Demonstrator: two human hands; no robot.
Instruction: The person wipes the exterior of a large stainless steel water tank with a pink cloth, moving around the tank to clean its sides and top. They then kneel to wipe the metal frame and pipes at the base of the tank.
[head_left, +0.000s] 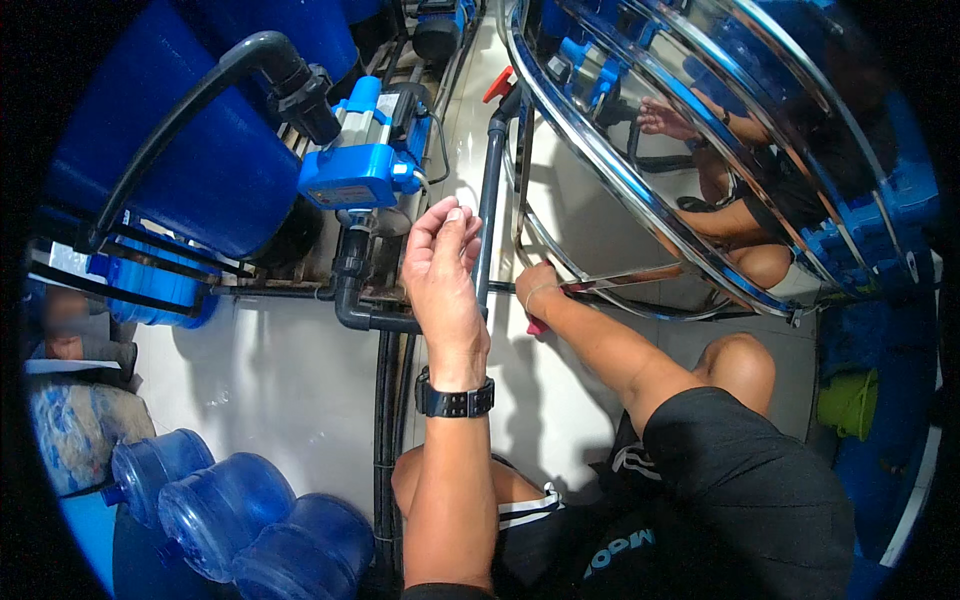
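My left hand (444, 266), with a black watch on the wrist, is raised in mid-view. Its fingers are loosely curled and nothing shows between them. Behind it stands a blue pump controller (349, 176) joined to black pipes. My right hand (537, 283) reaches low to the bottom bar (622, 279) of a shiny metal stand. A red-pink cloth (537, 326) pokes out from under that hand, mostly hidden by it. Close by on the left runs an upright dark pipe (492, 180) with a red valve handle (498, 84) at its top.
Large blue barrels (172, 142) fill the upper left. Blue water jugs (225, 510) lie at the lower left. Black pipes (388, 420) cross the tiled floor beside my leg. Curved chrome rails (600, 161) arch over the right side, before a mirror-like surface. Another person's hand (66, 346) shows far left.
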